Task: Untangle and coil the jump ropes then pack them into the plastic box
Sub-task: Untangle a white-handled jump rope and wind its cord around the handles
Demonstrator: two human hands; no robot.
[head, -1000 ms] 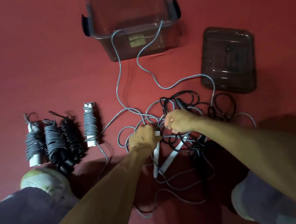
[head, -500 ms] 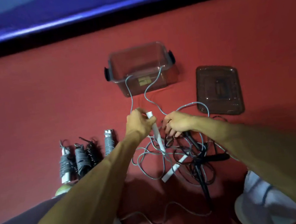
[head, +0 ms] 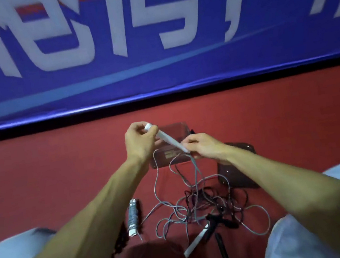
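Note:
My left hand [head: 141, 141] holds the top of a white jump-rope handle [head: 167, 140], raised in front of the clear plastic box [head: 175, 128]. My right hand [head: 203, 146] pinches the handle's lower end, where the grey rope [head: 196, 175] leaves it. That rope hangs down into a tangle of grey and black ropes [head: 205, 209] on the red floor. A second white handle [head: 196, 242] and a black handle [head: 223, 251] lie at the front of the tangle. One coiled grey rope [head: 132, 217] lies to the left; other coils are hidden behind my left forearm.
The box's dark lid [head: 240, 167] lies on the floor right of the box, partly behind my right arm. A blue banner with white lettering [head: 152, 43] stands along the far edge of the red floor. My knees are at both lower corners.
Both hands have lifted the white handle up and away from the tangle, and the grey rope now trails from it. My head has tilted up, bringing the banner into view.

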